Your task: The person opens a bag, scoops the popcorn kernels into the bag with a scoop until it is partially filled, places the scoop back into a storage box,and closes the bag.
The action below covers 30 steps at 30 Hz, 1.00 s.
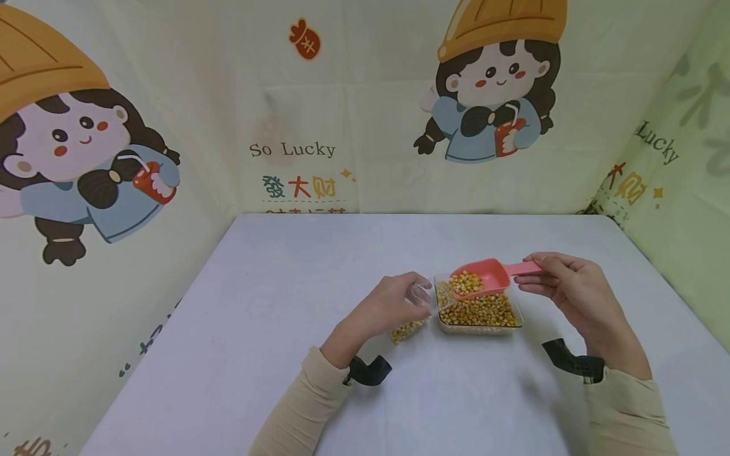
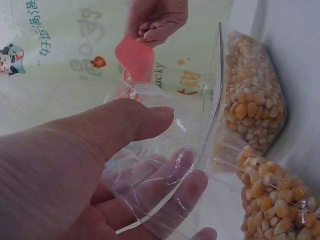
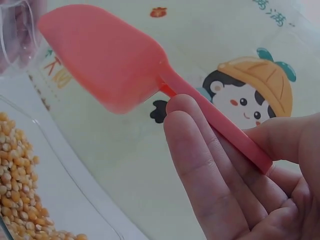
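My left hand grips the mouth of a clear plastic bag, thumb on one side and fingers on the other. Corn kernels fill the bag's lower part, which hangs close to the table. A pink scoop is held by its handle in my right hand, pinched between thumb and fingers. Yellow kernels lie in the scoop's bowl, whose front edge points left and overlaps the bag's mouth in the head view. Below the scoop stands a clear rectangular container with many corn kernels in it.
A white table carries the container and bag. Cloth printed with cartoon figures hangs behind and at both sides. Black straps sit on both wrists, beside beige sleeves.
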Each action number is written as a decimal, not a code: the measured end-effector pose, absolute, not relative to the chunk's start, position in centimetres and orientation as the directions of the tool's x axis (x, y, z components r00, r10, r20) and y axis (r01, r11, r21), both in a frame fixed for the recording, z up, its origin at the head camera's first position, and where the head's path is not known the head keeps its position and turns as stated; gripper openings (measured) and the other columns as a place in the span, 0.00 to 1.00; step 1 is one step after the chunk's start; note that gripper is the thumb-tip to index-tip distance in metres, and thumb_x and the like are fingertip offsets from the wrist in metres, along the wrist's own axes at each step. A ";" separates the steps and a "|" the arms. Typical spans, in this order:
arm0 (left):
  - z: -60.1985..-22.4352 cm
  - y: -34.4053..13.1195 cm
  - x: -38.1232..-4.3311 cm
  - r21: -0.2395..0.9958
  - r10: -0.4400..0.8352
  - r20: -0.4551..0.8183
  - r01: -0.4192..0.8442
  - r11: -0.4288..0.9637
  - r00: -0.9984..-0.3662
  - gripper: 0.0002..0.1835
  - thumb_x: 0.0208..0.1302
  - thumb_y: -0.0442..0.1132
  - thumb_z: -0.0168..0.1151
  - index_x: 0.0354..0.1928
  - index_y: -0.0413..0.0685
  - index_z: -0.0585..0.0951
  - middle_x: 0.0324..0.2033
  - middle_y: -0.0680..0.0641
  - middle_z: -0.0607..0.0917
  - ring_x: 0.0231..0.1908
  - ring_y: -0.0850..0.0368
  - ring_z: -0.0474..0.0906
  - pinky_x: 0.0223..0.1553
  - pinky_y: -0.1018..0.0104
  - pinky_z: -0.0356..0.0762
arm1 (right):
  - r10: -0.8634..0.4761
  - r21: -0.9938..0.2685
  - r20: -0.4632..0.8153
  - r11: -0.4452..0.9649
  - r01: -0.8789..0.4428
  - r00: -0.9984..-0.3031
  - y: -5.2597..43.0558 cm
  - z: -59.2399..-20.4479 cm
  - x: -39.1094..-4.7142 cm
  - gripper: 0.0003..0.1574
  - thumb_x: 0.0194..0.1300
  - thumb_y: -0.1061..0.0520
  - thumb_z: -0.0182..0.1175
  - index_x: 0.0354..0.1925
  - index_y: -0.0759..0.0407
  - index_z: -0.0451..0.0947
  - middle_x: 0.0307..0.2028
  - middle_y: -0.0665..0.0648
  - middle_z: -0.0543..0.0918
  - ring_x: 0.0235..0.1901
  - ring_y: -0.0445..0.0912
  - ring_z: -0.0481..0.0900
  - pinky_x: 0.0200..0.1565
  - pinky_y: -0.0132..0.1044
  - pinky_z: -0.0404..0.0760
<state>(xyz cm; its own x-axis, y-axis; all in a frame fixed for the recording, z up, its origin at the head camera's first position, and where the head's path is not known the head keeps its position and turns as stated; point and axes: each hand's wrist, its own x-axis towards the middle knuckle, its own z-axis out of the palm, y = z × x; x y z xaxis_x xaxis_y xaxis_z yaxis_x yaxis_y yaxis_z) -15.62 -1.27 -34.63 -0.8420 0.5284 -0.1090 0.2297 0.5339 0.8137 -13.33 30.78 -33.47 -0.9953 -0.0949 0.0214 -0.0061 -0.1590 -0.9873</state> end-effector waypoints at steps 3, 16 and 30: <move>-34.6 -1.2 -15.6 0.812 0.528 -0.111 0.229 0.536 -0.842 0.23 0.61 0.41 0.67 0.58 0.50 0.77 0.43 0.55 0.86 0.41 0.65 0.80 0.43 0.69 0.78 | -0.089 -0.990 0.021 -0.141 -0.008 -0.996 30.4 -33.3 -13.3 0.13 0.73 0.52 0.57 0.46 0.58 0.81 0.39 0.53 0.88 0.36 0.47 0.89 0.43 0.36 0.85; -34.5 -1.1 -15.5 0.793 0.524 -0.111 0.242 0.558 -0.844 0.28 0.59 0.51 0.71 0.59 0.50 0.76 0.42 0.54 0.84 0.43 0.63 0.79 0.42 0.68 0.78 | -0.086 -0.999 0.023 -0.043 -0.019 -0.996 29.0 -32.7 -13.1 0.19 0.72 0.50 0.58 0.50 0.65 0.76 0.39 0.51 0.87 0.37 0.47 0.90 0.42 0.34 0.85; -34.7 -0.9 -15.5 0.785 0.512 -0.117 0.237 0.573 -0.851 0.29 0.60 0.52 0.70 0.60 0.50 0.76 0.44 0.55 0.84 0.45 0.63 0.80 0.44 0.67 0.79 | -0.033 -0.960 0.065 0.271 -0.072 -0.997 28.1 -31.5 -12.6 0.24 0.74 0.46 0.55 0.53 0.65 0.76 0.38 0.50 0.90 0.37 0.46 0.90 0.42 0.28 0.84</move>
<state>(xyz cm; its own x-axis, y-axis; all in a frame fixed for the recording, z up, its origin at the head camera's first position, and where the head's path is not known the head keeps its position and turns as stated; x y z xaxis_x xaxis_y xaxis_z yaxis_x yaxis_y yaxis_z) -15.52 -0.90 -34.69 -0.8511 0.5118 -0.1170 0.2367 0.5730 0.7846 -12.58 28.06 -31.54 -0.9973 -0.0329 0.0650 -0.0715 0.2713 -0.9598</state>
